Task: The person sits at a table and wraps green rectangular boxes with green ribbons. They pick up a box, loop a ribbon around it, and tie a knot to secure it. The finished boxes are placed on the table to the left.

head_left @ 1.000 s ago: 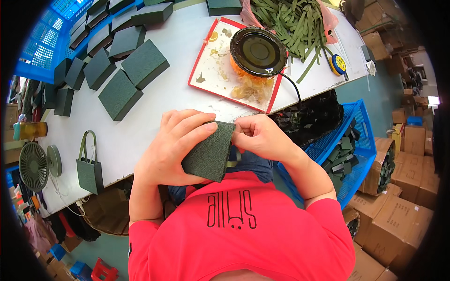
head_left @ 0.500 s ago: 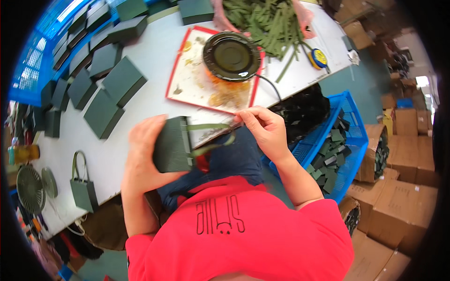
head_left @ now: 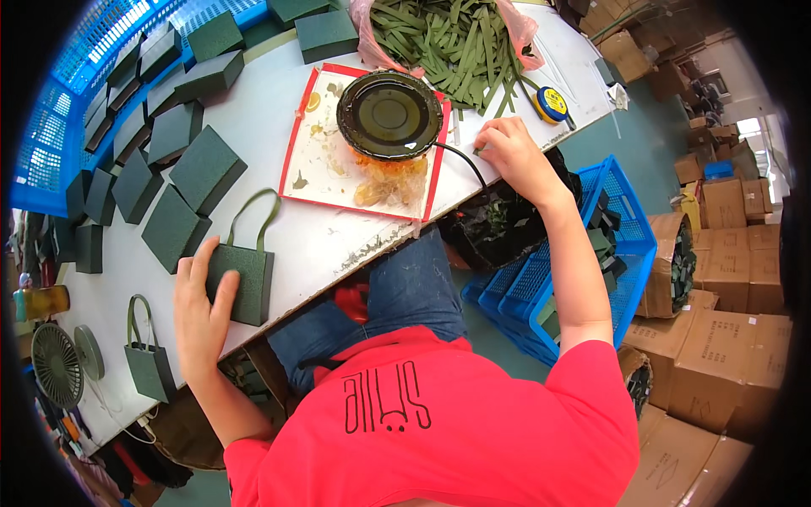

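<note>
My left hand (head_left: pixel 205 304) grips a dark green box-shaped bag (head_left: pixel 253 283) at the table's near edge, thumb across its face and fingers at its top corner. A thin green strap handle (head_left: pixel 263 211) loops up from the bag. My right hand (head_left: pixel 515 156) is closed in a pinch to the right of the pot; a small dark tip shows at the fingertips, too little to name. Just beyond it lies a heap of green ribbon strips (head_left: pixel 460 55) in a pink plastic bag (head_left: pixel 519 34). A round black pot (head_left: pixel 390 114) of dark liquid stands on a red-edged board (head_left: pixel 308 182).
Several green boxes (head_left: pixel 207 169) cover the table's left, beside a blue crate (head_left: pixel 51 127). A finished handled bag (head_left: pixel 149 367) and a fan (head_left: pixel 57 365) stand at near left. A tape measure (head_left: pixel 551 104) lies at right. Blue crates (head_left: pixel 629 253) and cartons (head_left: pixel 718 355) fill the right floor.
My left hand has moved left and down with the bag, setting it at the table edge. My right hand has left the strap and moved up and right toward the ribbon heap.
</note>
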The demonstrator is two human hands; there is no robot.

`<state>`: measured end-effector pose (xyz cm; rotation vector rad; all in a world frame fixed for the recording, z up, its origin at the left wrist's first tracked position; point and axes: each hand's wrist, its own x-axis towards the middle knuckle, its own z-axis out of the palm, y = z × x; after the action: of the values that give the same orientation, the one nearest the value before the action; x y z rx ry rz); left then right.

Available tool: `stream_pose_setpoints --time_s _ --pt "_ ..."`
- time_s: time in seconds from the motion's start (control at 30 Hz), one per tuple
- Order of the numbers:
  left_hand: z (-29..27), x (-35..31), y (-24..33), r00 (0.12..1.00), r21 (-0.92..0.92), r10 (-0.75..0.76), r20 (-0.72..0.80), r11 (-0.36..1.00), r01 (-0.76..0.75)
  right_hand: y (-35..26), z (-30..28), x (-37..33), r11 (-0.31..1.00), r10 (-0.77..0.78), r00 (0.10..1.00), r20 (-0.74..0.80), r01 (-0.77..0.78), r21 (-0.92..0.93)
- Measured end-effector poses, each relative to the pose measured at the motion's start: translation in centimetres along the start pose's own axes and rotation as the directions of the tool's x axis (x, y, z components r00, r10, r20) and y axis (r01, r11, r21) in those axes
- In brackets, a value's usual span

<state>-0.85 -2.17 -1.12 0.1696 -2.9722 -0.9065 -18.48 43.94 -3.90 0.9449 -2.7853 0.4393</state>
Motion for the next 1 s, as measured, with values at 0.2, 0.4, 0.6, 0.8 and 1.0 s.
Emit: stream_pose_setpoints --time_s 0.2,0.4,0.6,0.8,1.0 --pt "-0.1 0.8 -0.6 0.929 -0.101 -0.352 0.112 0.926 0.363 -1.0 -0.1 0.2 0.999 -0.03 0.993 -0.114 0.032 0.019" --pt "0.2 0.2 -1.6 0.937 -0.224 0.198 -0.288 0.937 -0.267 -9.3 -0.8 -1.7 -0.043 0.442 0.88 0.174 -0.172 0.984" --pt "0.1 0.9 2.5 0.838 0.125 0.513 -0.184 0.858 -0.498 -13.0 -0.2 -2.2 -0.479 0.342 0.772 0.536 -0.347 0.806" --pt "1.4 0.2 3.4 0.907 -0.23 0.421 0.024 0.885 -0.405 -12.6 0.7 -1.8 -0.396 0.388 0.818 0.424 -0.268 0.878" --pt "2.7 1.4 4.6 0.848 0.146 0.503 0.167 0.838 -0.526 -12.5 -0.4 -1.1 -0.204 0.505 0.787 0.355 -0.291 0.935"
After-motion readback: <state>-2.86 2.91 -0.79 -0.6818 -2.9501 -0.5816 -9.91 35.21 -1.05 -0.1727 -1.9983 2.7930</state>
